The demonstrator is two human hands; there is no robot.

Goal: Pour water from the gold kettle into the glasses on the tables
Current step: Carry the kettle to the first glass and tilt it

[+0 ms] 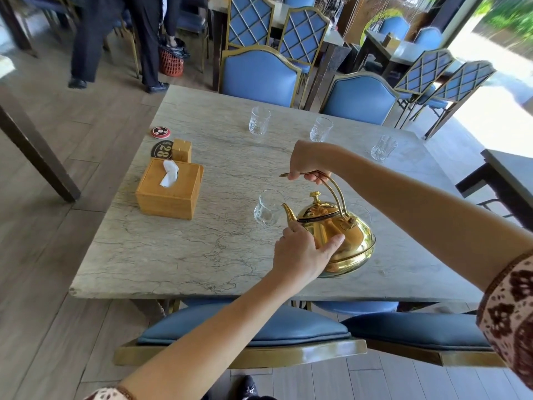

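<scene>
Over a marble restaurant table [202, 255], the right hand [310, 164] is gripping the handle of the gold kettle [356, 243] while the left hand [301, 254] is cupping its belly (likely steadying the tilt), spout poised at the nearest glass [266, 210]

Shiny gold kettle [340, 235], tilted, spout just beside an upright clear glass [268, 209]; three cut glasses [259, 121] beyond.

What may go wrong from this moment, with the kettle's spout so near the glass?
1. The spout of the gold kettle sits right beside the nearest glass; it might knock the glass or wet the table.
2. The left hand rests on the bare metal body; if the water is hot, it could burn.
</scene>
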